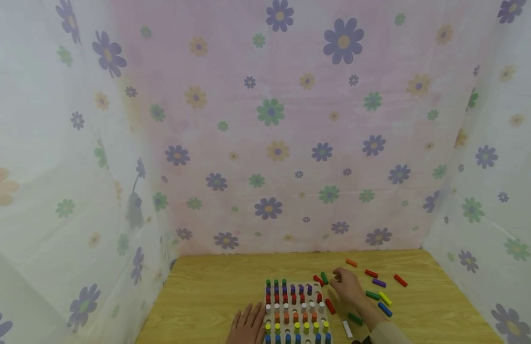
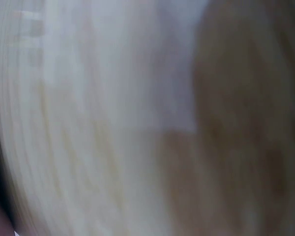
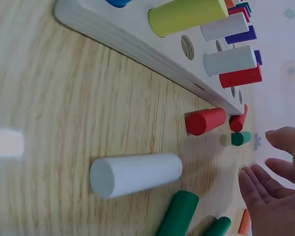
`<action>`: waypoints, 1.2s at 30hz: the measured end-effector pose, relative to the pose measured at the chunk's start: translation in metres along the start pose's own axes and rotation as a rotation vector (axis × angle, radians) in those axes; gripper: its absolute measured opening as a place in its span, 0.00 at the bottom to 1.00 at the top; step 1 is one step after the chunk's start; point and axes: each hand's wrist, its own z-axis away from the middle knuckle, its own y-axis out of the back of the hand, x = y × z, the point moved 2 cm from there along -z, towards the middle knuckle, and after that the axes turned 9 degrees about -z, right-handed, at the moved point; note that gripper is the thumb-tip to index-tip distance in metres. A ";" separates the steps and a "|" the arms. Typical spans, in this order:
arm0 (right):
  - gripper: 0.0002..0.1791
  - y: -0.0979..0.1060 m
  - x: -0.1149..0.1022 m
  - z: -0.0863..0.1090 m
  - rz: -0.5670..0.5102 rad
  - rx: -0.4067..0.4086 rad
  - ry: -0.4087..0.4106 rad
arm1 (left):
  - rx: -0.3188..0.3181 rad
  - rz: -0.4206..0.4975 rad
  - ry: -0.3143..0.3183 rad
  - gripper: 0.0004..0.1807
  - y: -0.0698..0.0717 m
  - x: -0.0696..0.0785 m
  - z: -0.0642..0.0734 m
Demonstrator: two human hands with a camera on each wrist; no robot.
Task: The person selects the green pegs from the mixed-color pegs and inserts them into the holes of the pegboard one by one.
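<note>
A wooden pegboard (image 1: 300, 282) stands on the table, with rows of green, purple, red, white, orange, yellow and blue pegs upright in it and some holes bare. My left hand (image 1: 247, 326) rests at the board's left edge, fingers extended. Beyond the board's right side is my right hand (image 1: 348, 288), fingers loosely bent and nothing between them in the right wrist view. Nearest its fingertips lie a green peg (image 1: 324, 278) and a red peg (image 1: 319, 280), by the board's far right corner. The left wrist view is blurred.
Loose pegs lie right of the board: a white peg (image 3: 137, 174), a red peg (image 1: 330, 306) and a green peg (image 1: 355, 319). Farther right are a blue peg (image 1: 384, 309), a yellow peg (image 1: 385, 298) and several others. Flowered sheets (image 1: 269, 167) enclose the table (image 1: 205, 286).
</note>
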 end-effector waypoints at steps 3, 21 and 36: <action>0.19 -0.004 -0.001 -0.003 -0.007 -0.012 -0.019 | -0.007 0.012 0.004 0.32 0.001 0.000 0.000; 0.09 -0.026 0.009 -0.013 -0.014 0.023 -0.171 | 0.013 -0.017 0.006 0.32 0.002 0.001 0.000; 0.08 -0.030 0.010 -0.017 0.058 0.095 -0.186 | 0.015 -0.011 0.008 0.31 -0.002 0.000 -0.001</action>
